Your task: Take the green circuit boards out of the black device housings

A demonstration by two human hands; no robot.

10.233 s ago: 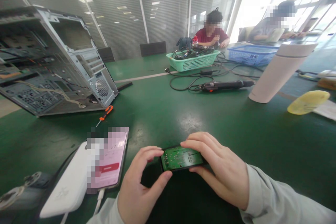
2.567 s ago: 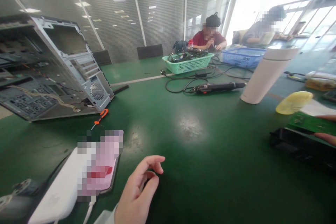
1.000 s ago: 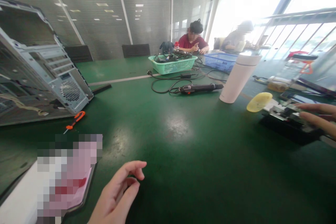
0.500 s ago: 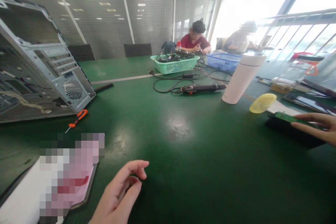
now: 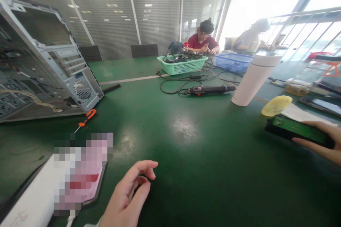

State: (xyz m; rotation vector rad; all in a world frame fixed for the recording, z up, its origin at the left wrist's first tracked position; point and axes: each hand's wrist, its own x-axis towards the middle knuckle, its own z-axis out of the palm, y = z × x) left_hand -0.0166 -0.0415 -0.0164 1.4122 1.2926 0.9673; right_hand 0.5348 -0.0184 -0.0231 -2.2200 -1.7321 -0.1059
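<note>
My left hand (image 5: 133, 191) rests low in the middle of the view, over the green table. Its fingers are loosely curled, with a gap between thumb and fingertips and nothing in them. At the right edge, my right hand (image 5: 323, 142) grips a long black casing with a green circuit board (image 5: 295, 127) in its upper face. The fingers lie over the far side and the thumb along the near side. Just behind the casing is a yellow, rounded translucent object (image 5: 277, 105). Left of my left hand lies a phone with a pink screen (image 5: 99, 181), partly pixelated, beside a white object (image 5: 34, 191).
An opened computer case (image 5: 53, 64) stands at left, an orange-handled screwdriver (image 5: 90, 115) before it. Farther back are a corded electric screwdriver (image 5: 209, 90), a pale pink bottle (image 5: 253, 81), a green basket of cables (image 5: 183, 66) and a blue basket (image 5: 234, 64). Two people sit beyond.
My right hand has tilted the black casing, so more of its green board faces me. My left hand keeps its pose. The whole scene has shifted slightly rightward in view.
</note>
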